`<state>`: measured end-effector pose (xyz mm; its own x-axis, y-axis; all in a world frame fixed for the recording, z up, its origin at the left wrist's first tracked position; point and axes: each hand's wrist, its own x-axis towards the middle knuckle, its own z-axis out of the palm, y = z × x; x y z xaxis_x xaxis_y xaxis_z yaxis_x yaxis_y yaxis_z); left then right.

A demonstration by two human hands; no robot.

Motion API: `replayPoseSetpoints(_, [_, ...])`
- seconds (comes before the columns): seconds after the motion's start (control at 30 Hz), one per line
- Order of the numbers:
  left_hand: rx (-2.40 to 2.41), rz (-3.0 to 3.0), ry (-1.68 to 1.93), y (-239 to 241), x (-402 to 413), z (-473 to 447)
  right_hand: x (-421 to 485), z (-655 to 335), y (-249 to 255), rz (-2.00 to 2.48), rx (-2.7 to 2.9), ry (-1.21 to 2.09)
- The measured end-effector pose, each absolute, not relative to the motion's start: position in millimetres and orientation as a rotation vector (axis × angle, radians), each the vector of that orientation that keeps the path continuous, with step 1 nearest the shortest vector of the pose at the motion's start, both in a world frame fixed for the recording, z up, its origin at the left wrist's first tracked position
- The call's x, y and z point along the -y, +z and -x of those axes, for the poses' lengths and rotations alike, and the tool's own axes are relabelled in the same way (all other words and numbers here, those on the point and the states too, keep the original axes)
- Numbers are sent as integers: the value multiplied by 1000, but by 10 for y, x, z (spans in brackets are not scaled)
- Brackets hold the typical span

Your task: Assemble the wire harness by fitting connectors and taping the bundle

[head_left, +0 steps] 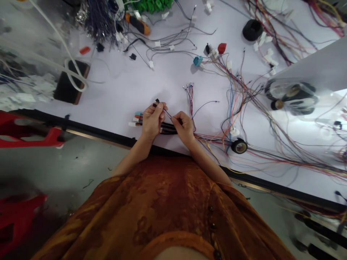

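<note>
My left hand [152, 119] is closed in a pinch on a small black connector [157, 102] held just above the white table [151, 83]. A thin dark wire [168, 113] runs from it to my right hand [183, 125], whose fingers pinch that wire. Under both hands lies a dark wire bundle [168, 129] with small white, red and blue connectors [136, 120] at its left end. A loose fan of red and blue wires with bare metal tips [189, 92] lies just beyond my right hand.
Many coloured wires [271, 144] spread over the table's right side, with a black tape roll [239, 146] near the front edge. A black block [71, 82] under white tubing sits at left. Another tape roll [252, 29] and connectors lie farther back. Red stools [32, 133] stand at left.
</note>
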<state>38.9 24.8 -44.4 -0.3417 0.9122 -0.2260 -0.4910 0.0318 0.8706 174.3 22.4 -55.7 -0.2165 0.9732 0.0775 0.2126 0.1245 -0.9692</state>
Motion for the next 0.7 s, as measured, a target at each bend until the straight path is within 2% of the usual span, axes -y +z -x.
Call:
replayPoseSetpoints(0.33, [-1229,-697,1343,-335,-119,-44,-229,-1729,-580,1032,1738,1191])
replayPoseSetpoints(0.7, [-1307,-1077,1265,-297,-37,246,-223,-1731,-585,940,1847,1070])
